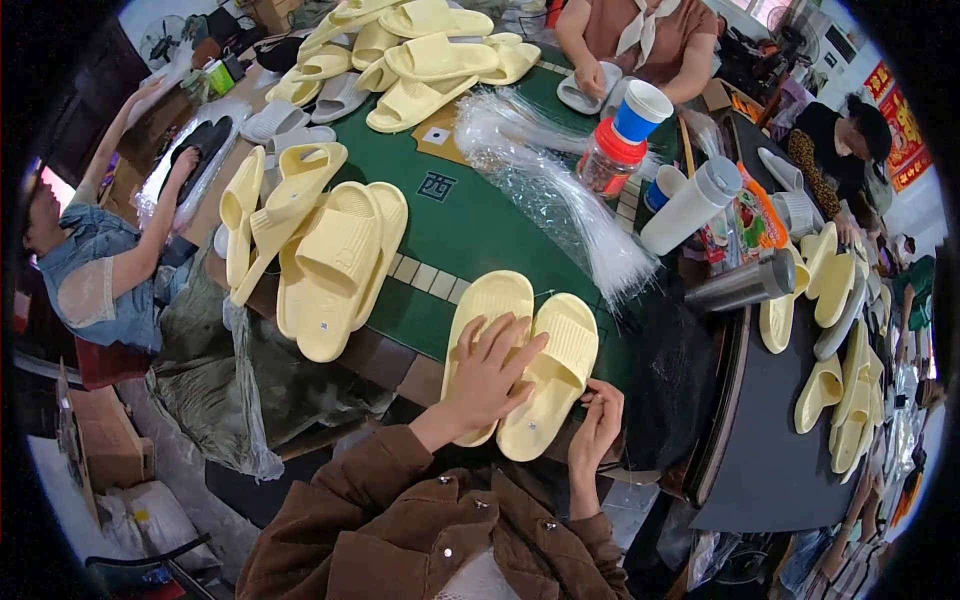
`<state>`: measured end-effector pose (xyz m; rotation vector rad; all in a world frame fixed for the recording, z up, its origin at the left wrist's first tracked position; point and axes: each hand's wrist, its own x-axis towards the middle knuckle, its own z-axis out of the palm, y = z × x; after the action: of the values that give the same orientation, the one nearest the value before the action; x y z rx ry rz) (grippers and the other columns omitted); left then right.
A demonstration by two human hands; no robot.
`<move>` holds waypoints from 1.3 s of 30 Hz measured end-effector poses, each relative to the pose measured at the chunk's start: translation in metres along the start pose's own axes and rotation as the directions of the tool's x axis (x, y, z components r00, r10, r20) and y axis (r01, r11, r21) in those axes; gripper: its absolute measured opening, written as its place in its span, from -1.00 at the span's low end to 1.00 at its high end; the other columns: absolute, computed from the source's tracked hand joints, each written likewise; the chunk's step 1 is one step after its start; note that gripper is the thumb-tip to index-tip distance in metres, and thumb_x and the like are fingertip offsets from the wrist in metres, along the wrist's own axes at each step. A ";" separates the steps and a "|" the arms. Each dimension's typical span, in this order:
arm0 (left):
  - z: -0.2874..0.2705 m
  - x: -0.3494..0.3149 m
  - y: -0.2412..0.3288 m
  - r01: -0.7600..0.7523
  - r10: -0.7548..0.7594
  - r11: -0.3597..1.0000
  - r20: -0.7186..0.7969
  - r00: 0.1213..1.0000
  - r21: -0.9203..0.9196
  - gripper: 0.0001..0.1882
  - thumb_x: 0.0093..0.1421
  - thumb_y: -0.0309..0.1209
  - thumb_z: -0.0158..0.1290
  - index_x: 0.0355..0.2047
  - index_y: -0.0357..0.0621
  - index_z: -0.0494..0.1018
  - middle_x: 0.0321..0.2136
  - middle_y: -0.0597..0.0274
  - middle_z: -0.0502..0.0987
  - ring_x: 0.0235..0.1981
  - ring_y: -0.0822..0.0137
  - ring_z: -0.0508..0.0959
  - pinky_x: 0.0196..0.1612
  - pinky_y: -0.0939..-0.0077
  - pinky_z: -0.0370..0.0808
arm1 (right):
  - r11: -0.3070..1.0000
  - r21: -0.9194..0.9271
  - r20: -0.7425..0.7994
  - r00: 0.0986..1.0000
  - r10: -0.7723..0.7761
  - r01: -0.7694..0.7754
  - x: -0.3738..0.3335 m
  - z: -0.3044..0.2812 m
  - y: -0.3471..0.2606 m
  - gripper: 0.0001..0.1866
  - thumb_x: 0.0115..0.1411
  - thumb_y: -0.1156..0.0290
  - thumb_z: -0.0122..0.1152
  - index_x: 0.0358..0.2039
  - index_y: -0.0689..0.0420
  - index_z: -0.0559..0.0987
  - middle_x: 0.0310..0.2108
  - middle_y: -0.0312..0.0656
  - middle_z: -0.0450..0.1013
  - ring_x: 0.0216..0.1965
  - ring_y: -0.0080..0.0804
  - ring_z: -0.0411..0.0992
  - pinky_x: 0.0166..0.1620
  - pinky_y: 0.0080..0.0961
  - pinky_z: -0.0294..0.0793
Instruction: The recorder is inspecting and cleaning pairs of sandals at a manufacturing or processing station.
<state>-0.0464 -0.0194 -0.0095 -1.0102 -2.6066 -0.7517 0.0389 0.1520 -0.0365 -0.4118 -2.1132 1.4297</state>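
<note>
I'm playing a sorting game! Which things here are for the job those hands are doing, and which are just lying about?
For the job:
yellow slippers under the left hand, beside the right hand
probably the clear plastic strands

Seemingly lying about:
white bottle
metal tumbler
red-lidded jar
blue-white cups

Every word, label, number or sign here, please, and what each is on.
Green tabletop: one square-framed dark character, left uncopied.
Red wall posters: gold markings, too blurred to read.
Orange-and-green packet: print too small to read.
Red-lidded jar: label too small to read.
Yellow slippers: tiny stickers, unreadable.
Other small markings: unreadable.
</note>
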 end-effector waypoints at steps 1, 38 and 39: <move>0.000 0.000 0.000 -0.003 0.003 1.000 0.002 1.000 -0.004 -0.29 0.05 -0.19 0.11 0.24 0.06 0.22 0.19 0.10 0.20 0.25 0.09 0.12 0.27 -0.04 -0.07 | 1.000 0.001 0.002 1.000 0.014 -0.014 0.000 0.001 0.000 -0.80 0.27 0.67 -0.13 -0.22 0.27 0.50 -0.22 -0.14 0.38 -0.33 -0.47 0.35 -0.23 -0.56 0.39; 0.001 0.003 0.003 -0.012 0.018 0.995 -0.061 0.998 0.095 -0.37 0.03 -0.28 0.12 0.17 0.12 0.30 0.11 0.15 0.29 0.20 0.15 0.22 0.25 0.01 0.01 | 0.996 0.083 0.031 0.999 0.024 -0.027 0.001 -0.001 0.002 -0.80 0.29 0.67 -0.15 -0.21 0.29 0.49 -0.17 -0.13 0.37 -0.34 -0.51 0.37 -0.27 -0.61 0.42; 0.001 0.003 0.004 -0.017 0.023 0.996 -0.069 0.997 0.091 -0.39 0.04 -0.28 0.12 0.16 0.11 0.32 0.11 0.14 0.29 0.20 0.14 0.21 0.25 0.02 0.02 | 0.998 0.069 0.029 1.000 0.007 -0.009 0.001 -0.001 0.002 -0.79 0.30 0.65 -0.15 -0.17 0.27 0.48 -0.20 -0.15 0.39 -0.35 -0.52 0.38 -0.27 -0.60 0.43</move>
<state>-0.0466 -0.0147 -0.0077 -0.9647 -2.5425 -0.6457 0.0388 0.1544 -0.0381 -0.3750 -2.0796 1.5173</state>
